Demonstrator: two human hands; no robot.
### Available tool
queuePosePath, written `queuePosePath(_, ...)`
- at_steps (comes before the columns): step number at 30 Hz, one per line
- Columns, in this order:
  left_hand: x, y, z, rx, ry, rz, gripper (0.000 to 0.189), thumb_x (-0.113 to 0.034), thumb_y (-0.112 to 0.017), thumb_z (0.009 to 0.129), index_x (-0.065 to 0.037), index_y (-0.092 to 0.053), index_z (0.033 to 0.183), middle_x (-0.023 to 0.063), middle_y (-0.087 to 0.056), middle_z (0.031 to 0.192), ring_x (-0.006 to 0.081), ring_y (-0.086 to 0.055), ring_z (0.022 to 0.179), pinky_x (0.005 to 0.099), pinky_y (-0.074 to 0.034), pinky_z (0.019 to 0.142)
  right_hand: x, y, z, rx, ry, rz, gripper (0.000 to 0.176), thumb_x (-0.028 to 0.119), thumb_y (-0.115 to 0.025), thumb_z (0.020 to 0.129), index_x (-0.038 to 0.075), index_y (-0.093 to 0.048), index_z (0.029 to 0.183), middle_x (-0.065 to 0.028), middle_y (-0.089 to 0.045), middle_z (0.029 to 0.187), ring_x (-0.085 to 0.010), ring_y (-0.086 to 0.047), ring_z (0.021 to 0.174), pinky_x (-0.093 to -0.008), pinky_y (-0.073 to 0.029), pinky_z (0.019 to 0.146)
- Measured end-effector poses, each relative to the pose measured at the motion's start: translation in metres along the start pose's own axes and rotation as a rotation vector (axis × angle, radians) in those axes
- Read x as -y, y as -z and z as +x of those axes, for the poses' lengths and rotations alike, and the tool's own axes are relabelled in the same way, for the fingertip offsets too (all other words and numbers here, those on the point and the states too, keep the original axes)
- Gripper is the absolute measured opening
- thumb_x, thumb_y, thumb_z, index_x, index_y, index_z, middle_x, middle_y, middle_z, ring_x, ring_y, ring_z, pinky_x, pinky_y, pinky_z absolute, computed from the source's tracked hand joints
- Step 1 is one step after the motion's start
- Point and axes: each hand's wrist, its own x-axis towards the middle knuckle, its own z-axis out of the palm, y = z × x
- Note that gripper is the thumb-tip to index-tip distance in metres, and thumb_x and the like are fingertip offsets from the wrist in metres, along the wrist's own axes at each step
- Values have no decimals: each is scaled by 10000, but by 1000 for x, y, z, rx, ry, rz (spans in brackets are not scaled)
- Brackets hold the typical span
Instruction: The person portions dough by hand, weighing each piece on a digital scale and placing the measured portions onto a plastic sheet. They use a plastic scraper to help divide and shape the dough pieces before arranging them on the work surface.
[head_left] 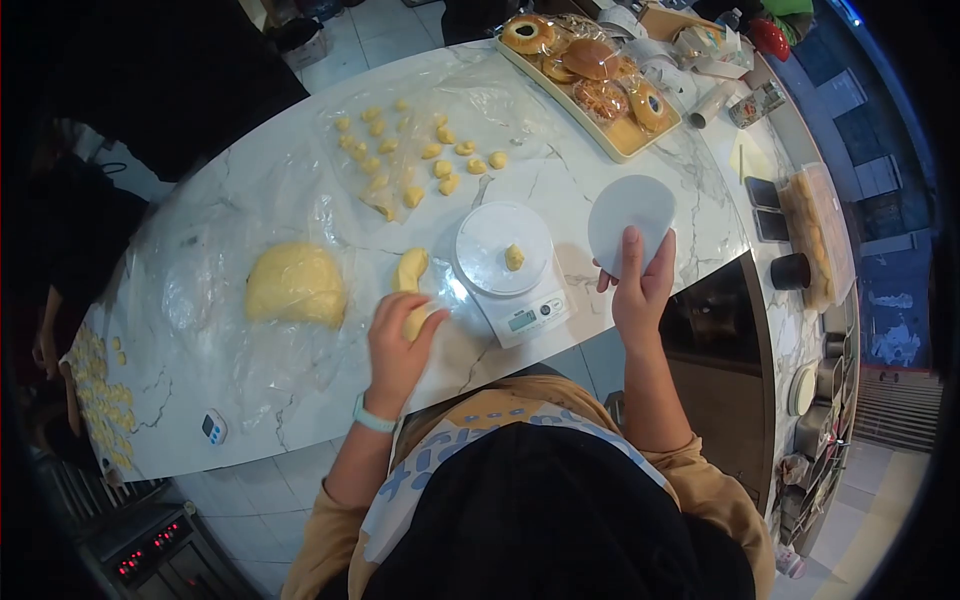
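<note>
My left hand (400, 342) is curled over the lower end of a strip of yellow dough (410, 268) on the table, with dough showing between thumb and fingers. In my right hand (641, 285) is a pale, rounded dough scraper (630, 212), raised to the right of the kitchen scale (532, 318). A small dough piece (514, 257) sits on the scale's round white plate (490, 235). Left of the strip, a large lump of dough (295, 285) rests on clear plastic sheeting.
Several small dough pieces (443, 168) lie at the back, some under plastic. A tray of wrapped breads (625, 140) stands back right. More dough pieces (100, 400) and a timer (214, 428) are at left. Other people stand at the table's left side. A dark cup (790, 271) is at right.
</note>
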Motion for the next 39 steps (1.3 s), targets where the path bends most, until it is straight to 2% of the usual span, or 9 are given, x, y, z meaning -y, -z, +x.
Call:
queuePosePath(6, -41, -65, 73, 55, -277, -42, 214, -66, -703, 750, -2, -633, 942, 102, -600, 903, 250, -592, 739, 316, -485, 700, 2, 3, 2, 8, 52, -48, 196, 181, -469, 966, -5, -417, 999, -103, -576, 770, -92, -540, 544, -211, -414, 407)
queuePosePath(8, -27, -81, 90, 444, -223, -110, 203, -34, -676, 754, 0, -634, 950, 114, -598, 885, 288, -589, 766, 320, -484, 710, 3, 10, 5, 9, 77, -74, 187, 174, -470, 965, -3, -421, 1001, -100, -575, 766, -89, -534, 541, -210, -411, 408)
queuePosePath(15, -3, -89, 202, 109, -25, -272, 230, -2, -632, 763, -17, -643, 992, 153, -633, 847, 268, -608, 847, 361, -477, 756, -9, 55, 8, -242, 9, -115, 240, 243, -473, 969, 20, -426, 1042, -84, -542, 696, -96, -492, 465, -205, -357, 379)
queuePosePath(21, 26, -106, 247, 371, -215, 393, 237, -172, -617, 837, -102, -661, 1058, 127, -669, 959, 250, -594, 1002, 364, -435, 883, -17, 79, 5, -242, -69, -148, 232, 205, -471, 967, -10, -433, 1043, -93, -565, 744, -87, -511, 497, -213, -383, 390)
queuePosePath(27, 39, -98, 207, 131, -442, 594, 295, -179, -491, 918, -102, -593, 1184, 116, -613, 1155, 333, -427, 1232, 493, -236, 1037, -10, 83, 13, -253, -46, -129, 231, 215, -473, 967, -5, -436, 1026, -93, -566, 736, -88, -513, 504, -214, -387, 395)
queuePosePath(31, 19, -30, 132, 139, -239, 11, 381, -101, -515, 901, -44, -462, 1274, 151, -524, 1268, 330, -492, 1166, 427, -400, 912, -3, 64, 20, -240, -5, -98, 223, 211, -473, 968, -1, -438, 1026, -84, -567, 738, -89, -520, 519, -213, -388, 396)
queuePosePath(34, 26, -10, 30, -118, -31, 84, 489, -168, -729, 761, -31, -476, 1156, 152, -543, 1111, 327, -540, 1001, 389, -440, 805, -5, 38, 23, -138, -22, -54, 207, 203, -468, 969, 9, -443, 1036, -74, -566, 755, -93, -530, 537, -216, -394, 401)
queuePosePath(36, 17, -12, -18, -279, 103, 89, 530, -205, -794, 702, -28, -491, 1099, 140, -550, 1037, 320, -542, 952, 395, -430, 811, -6, 5, 19, 55, -58, -29, 196, 192, -463, 971, 10, -448, 1042, -59, -574, 699, -77, -527, 523, -219, -398, 407)
queuePosePath(39, 33, -14, -56, -357, 136, 261, 514, -221, -832, 639, -47, -539, 1024, 113, -564, 994, 296, -547, 956, 397, -386, 869, -10, -45, -3, 687, -29, -391, 212, 174, -501, 938, -2, -446, 1043, -135, -594, 607, -244, -585, 499, -359, -446, 456)
